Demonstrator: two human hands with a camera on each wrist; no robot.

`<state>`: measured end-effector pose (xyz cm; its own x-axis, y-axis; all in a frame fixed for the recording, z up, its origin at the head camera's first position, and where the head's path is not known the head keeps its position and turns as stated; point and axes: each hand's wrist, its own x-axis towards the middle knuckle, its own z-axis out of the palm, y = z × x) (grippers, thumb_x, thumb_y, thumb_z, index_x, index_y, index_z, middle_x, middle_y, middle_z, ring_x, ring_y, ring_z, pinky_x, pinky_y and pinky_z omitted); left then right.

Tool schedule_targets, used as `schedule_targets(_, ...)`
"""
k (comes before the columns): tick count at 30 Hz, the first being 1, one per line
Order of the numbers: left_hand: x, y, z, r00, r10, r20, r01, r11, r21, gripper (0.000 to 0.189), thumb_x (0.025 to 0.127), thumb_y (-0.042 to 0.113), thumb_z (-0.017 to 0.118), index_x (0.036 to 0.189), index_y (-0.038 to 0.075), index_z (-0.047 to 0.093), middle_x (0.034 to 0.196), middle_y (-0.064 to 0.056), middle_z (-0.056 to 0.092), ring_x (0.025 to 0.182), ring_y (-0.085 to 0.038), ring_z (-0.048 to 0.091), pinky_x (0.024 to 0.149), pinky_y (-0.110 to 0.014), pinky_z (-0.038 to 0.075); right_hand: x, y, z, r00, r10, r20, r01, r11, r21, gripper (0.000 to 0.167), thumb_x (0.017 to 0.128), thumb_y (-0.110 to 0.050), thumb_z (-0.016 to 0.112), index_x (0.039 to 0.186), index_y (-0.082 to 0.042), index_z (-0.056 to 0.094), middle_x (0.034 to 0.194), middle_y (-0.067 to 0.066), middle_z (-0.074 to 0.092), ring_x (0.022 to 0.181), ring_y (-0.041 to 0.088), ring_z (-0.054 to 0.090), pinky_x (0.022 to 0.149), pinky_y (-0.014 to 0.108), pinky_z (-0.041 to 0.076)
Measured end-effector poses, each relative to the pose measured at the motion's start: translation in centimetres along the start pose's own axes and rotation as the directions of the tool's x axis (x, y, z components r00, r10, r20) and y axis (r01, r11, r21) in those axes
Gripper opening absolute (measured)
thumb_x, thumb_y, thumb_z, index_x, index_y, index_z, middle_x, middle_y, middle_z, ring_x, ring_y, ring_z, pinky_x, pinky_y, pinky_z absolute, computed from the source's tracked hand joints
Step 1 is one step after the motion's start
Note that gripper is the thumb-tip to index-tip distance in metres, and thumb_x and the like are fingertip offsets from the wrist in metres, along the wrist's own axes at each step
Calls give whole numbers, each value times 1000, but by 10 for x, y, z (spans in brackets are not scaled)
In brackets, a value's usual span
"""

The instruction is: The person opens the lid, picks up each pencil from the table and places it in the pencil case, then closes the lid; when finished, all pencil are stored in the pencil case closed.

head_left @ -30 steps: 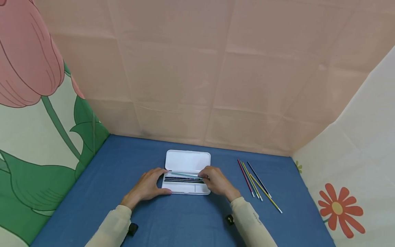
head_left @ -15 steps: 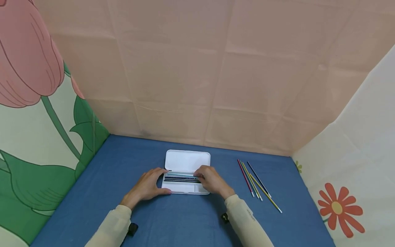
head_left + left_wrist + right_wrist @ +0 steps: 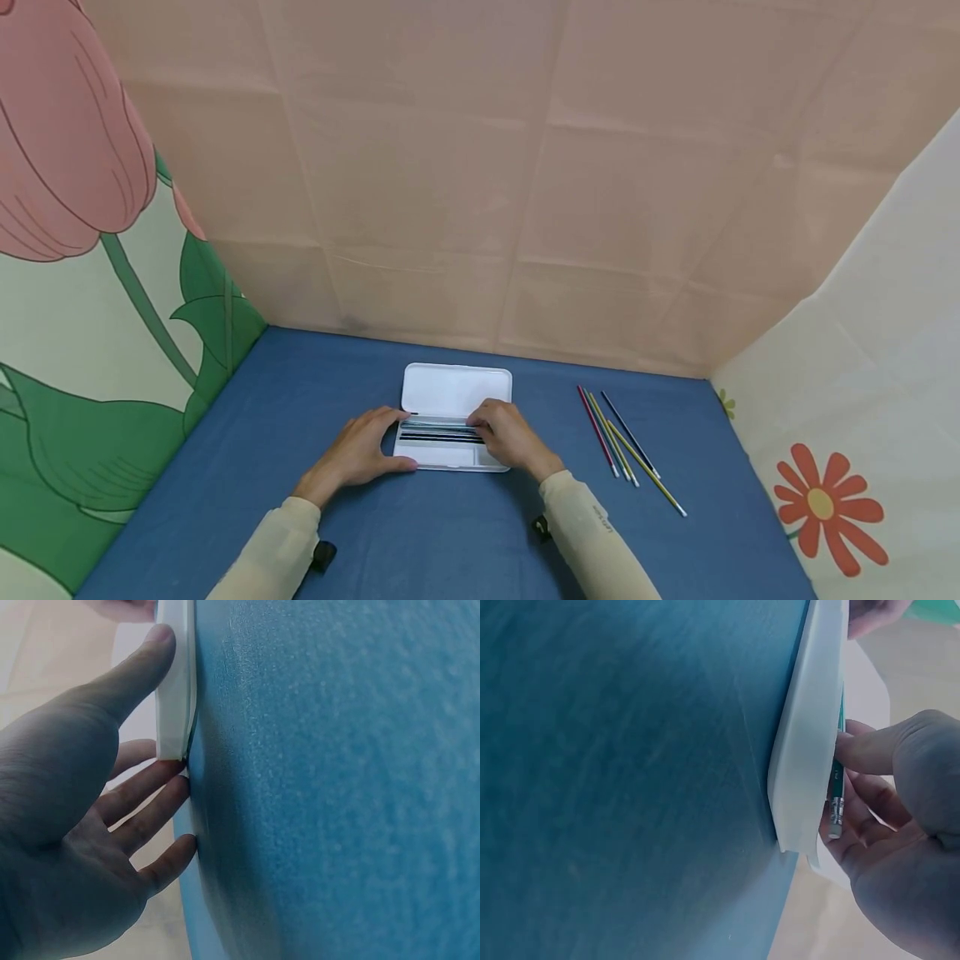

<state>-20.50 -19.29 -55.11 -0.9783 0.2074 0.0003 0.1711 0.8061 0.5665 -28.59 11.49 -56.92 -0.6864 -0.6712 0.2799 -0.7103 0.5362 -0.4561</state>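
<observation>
A white pencil case (image 3: 438, 454) stands with its lid (image 3: 457, 389) raised at the back, and several dark pencils (image 3: 435, 437) lie lengthwise inside. At its left end my left hand (image 3: 367, 446) holds it, thumb on the front edge and fingers at the back corner. Between thumb and fingers my right hand (image 3: 513, 437) pinches a green pencil (image 3: 837, 784) over the case's right part. The pencil's metal band and white eraser show in the right wrist view, where the case's side wall (image 3: 806, 742) stands beside it. My right fingers hide part of the case's inside.
To the right on the blue cloth (image 3: 420, 542) lie several loose pencils, among them a red pencil (image 3: 596, 429), a yellow pencil (image 3: 648, 472) and a dark blue pencil (image 3: 630, 433). A beige backdrop (image 3: 487, 208) rises behind the table.
My right hand has moved left with the green pencil, which has gone from slanting across the case to lying in line with the others. My left hand has stayed in place.
</observation>
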Motion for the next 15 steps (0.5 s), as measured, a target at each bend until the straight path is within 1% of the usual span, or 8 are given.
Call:
schedule_targets(2, 0, 0, 0, 1000, 3, -2, -3, 1000, 4, 86, 87, 47, 99, 156, 7, 65, 162, -23, 63, 149, -49, 59, 123, -76, 44, 1, -9, -4, 999, 36, 6, -36, 999, 10, 22, 104, 4, 70, 117, -4, 86, 107, 8, 81, 100, 21, 77, 91, 41, 68)
schedule_targets(3, 0, 0, 0, 1000, 4, -2, -4, 1000, 5, 86, 87, 47, 99, 156, 7, 65, 162, -23, 63, 149, -49, 59, 123, -76, 44, 2, -17, -7, 998, 66, 15, -66, 998, 11, 21, 103, 5, 71, 116, -3, 86, 107, 9, 81, 102, 22, 77, 93, 43, 68)
schedule_targets(7, -1, 1, -1, 1000, 5, 3, -5, 1000, 2, 87, 87, 48, 99, 156, 7, 65, 161, -23, 63, 150, -49, 59, 124, -76, 43, 3, -25, -8, 992, 122, 34, -121, 992, -19, 21, 105, 5, 71, 117, -3, 87, 109, 9, 81, 105, 22, 77, 97, 43, 67)
schedule_targets(15, 0, 1, 0, 1000, -7, 8, 7, 1000, 1, 87, 87, 48, 99, 156, 8, 65, 163, -22, 62, 151, -49, 58, 124, -76, 43, 3, -25, -9, 991, 122, 49, -120, 992, -35, 20, 104, 3, 74, 117, -5, 87, 111, 8, 82, 108, 24, 77, 99, 44, 67)
